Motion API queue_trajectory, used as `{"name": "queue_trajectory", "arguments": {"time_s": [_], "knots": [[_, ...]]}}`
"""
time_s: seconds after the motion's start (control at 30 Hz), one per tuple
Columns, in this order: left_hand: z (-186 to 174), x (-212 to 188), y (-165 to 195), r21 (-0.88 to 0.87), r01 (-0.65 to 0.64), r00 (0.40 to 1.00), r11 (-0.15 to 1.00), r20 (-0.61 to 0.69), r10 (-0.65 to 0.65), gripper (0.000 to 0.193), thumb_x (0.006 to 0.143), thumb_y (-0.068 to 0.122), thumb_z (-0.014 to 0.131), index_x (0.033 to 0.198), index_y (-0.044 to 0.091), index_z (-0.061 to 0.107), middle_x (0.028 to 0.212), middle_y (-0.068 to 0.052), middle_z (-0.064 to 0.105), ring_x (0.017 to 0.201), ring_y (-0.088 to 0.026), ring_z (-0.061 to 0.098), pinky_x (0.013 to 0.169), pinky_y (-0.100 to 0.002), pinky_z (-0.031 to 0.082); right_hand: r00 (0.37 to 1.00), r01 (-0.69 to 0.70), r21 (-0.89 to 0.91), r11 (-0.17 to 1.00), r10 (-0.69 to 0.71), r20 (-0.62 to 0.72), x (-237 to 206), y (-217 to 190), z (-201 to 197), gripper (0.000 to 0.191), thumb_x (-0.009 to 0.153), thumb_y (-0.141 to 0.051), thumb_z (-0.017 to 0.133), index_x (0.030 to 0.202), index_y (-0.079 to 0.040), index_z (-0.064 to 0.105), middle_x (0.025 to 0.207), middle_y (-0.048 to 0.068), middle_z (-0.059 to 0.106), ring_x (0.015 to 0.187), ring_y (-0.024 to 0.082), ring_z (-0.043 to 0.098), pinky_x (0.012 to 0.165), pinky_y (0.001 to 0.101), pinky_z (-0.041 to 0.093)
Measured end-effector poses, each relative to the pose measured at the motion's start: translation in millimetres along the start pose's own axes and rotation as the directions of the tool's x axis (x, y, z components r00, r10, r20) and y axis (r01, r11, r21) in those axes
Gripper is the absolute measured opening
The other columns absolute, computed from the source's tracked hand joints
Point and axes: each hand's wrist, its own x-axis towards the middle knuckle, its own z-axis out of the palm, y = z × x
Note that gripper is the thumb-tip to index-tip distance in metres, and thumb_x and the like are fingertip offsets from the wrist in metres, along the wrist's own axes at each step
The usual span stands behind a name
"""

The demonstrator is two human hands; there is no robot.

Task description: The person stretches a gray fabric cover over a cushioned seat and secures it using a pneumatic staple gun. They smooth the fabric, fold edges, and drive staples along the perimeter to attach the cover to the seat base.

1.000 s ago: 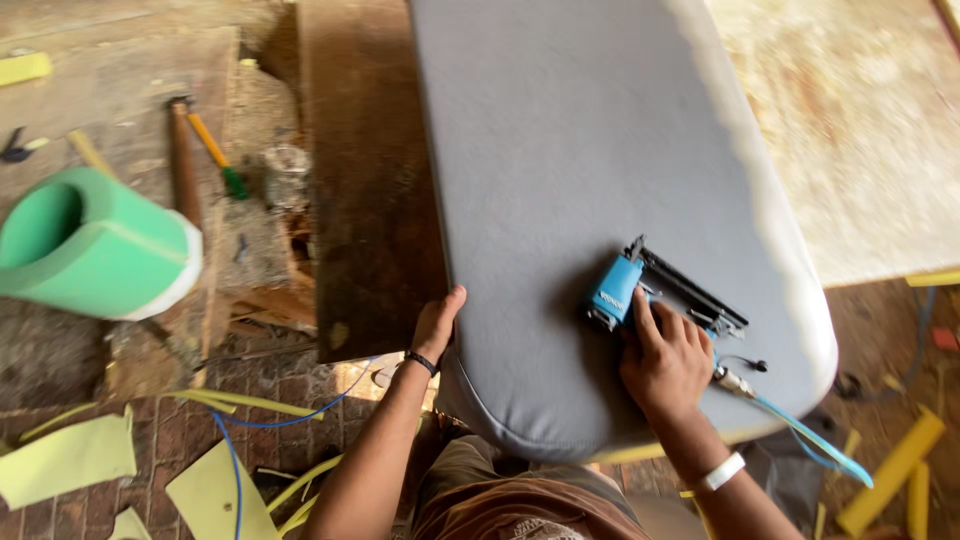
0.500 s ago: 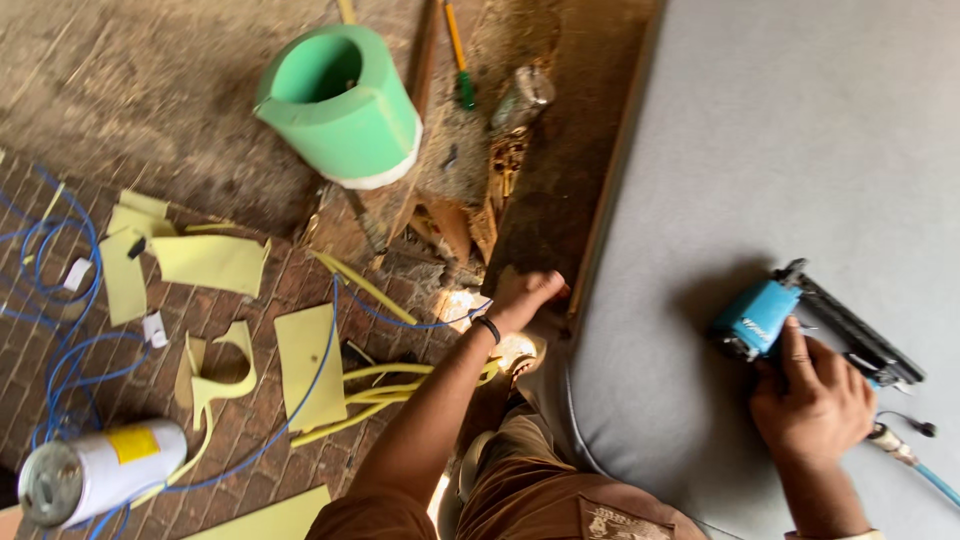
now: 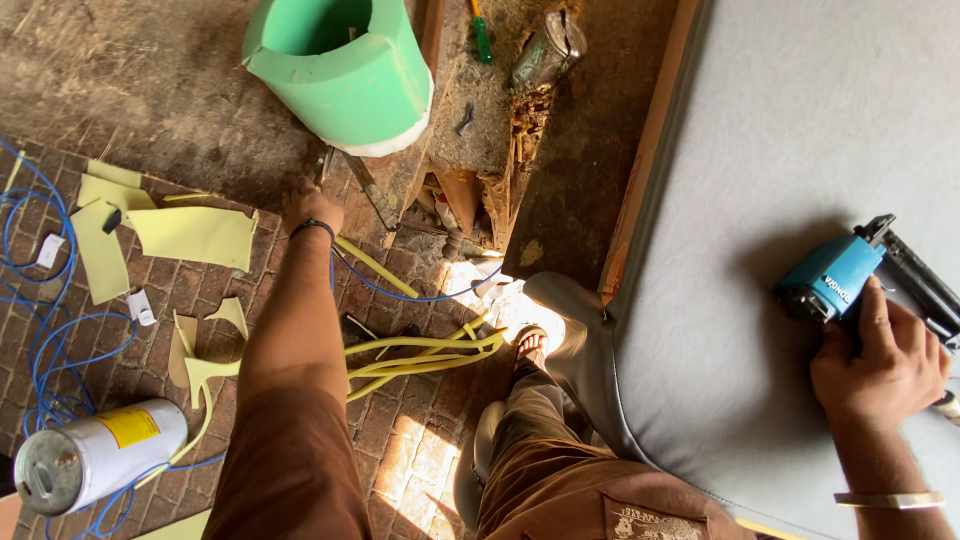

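My right hand [image 3: 880, 375] grips a blue pneumatic staple gun [image 3: 835, 278] that rests on a large panel covered in grey fabric [image 3: 790, 120]. My left arm stretches down to the floor at the left. My left hand [image 3: 310, 208] is low by the base of a green foam cylinder [image 3: 345, 65], next to a thin metal tool [image 3: 365, 190] lying there. Its fingers point away from me and are hidden, so I cannot see whether they hold anything. My sandalled foot [image 3: 530, 345] stands on the brick floor beside the panel's edge.
Yellow foam offcuts [image 3: 195, 232] and strips [image 3: 420, 350] litter the brick floor, with a blue hose [image 3: 45, 340] looped at the left. A white and yellow spray can [image 3: 95, 455] lies at the bottom left. A screwdriver [image 3: 480, 25] lies on worn boards beyond the cylinder.
My left hand has left the panel's edge and reached down left to the floor by the green foam. My view has swung left. The right hand still holds the staple gun.
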Motion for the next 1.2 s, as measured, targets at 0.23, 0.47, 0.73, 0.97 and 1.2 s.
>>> {"name": "queue_trajectory", "arguments": {"time_s": [0.23, 0.47, 0.73, 0.97, 1.2], "knots": [[-4, -19, 5, -0.093, -0.089, 0.993, 0.992, 0.073, 0.096, 0.083, 0.083, 0.021, 0.073, 0.155, 0.004, 0.034, 0.153, -0.033, 0.039, 0.140, -0.055, 0.040, 0.113, -0.058, 0.034, 0.998, -0.061, 0.053, 0.997, 0.061, 0.000, 9, -16, -21, 0.060, 0.086, -0.020, 0.076, 0.145, -0.021, 0.065, 0.120, -0.002, 0.065, 0.108, 0.022, 0.061, 0.101, 0.0358, 0.044], [46, -198, -29, -0.540, 0.230, 0.973, 0.809, 0.097, -0.211, 0.026, 0.083, 0.025, 0.068, 0.091, 0.000, 0.065, 0.087, -0.021, 0.068, 0.083, -0.039, 0.064, 0.070, -0.047, 0.047, 0.995, -0.087, 0.173, 0.981, 0.094, -0.031, 38, -44, -56, 0.058, 0.087, -0.020, 0.082, 0.143, -0.021, 0.067, 0.123, 0.000, 0.069, 0.108, 0.024, 0.062, 0.103, 0.0388, 0.046], [45, -403, 84, -0.726, 0.114, 0.992, 0.678, 0.126, -0.032, 0.050, 0.072, -0.002, 0.066, 0.120, 0.002, 0.053, 0.117, -0.013, 0.051, 0.089, -0.025, 0.058, 0.071, -0.042, 0.057, 1.000, 0.009, 0.266, 0.964, -0.004, -0.019, 66, -20, -75, 0.061, 0.085, -0.023, 0.084, 0.144, -0.022, 0.071, 0.125, 0.000, 0.071, 0.111, 0.025, 0.065, 0.107, 0.0432, 0.044], [16, -440, 231, -0.478, -0.594, 0.804, 0.647, -0.341, 0.487, 0.052, 0.068, 0.011, 0.075, 0.115, 0.001, 0.056, 0.110, -0.018, 0.061, 0.107, -0.039, 0.056, 0.094, -0.053, 0.046, 0.999, 0.021, 0.354, 0.935, -0.002, -0.054, 75, 34, -72, 0.058, 0.088, -0.026, 0.085, 0.143, -0.021, 0.067, 0.130, 0.002, 0.070, 0.120, 0.026, 0.063, 0.108, 0.0454, 0.042], [7, -463, 350, -0.371, -0.630, 0.775, 0.682, -0.251, 0.580, 0.047, 0.070, 0.018, 0.078, 0.112, 0.007, 0.059, 0.110, -0.015, 0.062, 0.110, -0.038, 0.056, 0.092, -0.053, 0.045, 1.000, 0.006, 0.373, 0.928, 0.005, -0.028, 69, 34, -78, 0.064, 0.087, -0.023, 0.079, 0.149, -0.021, 0.062, 0.131, 0.003, 0.067, 0.121, 0.027, 0.061, 0.108, 0.0463, 0.041]]}}
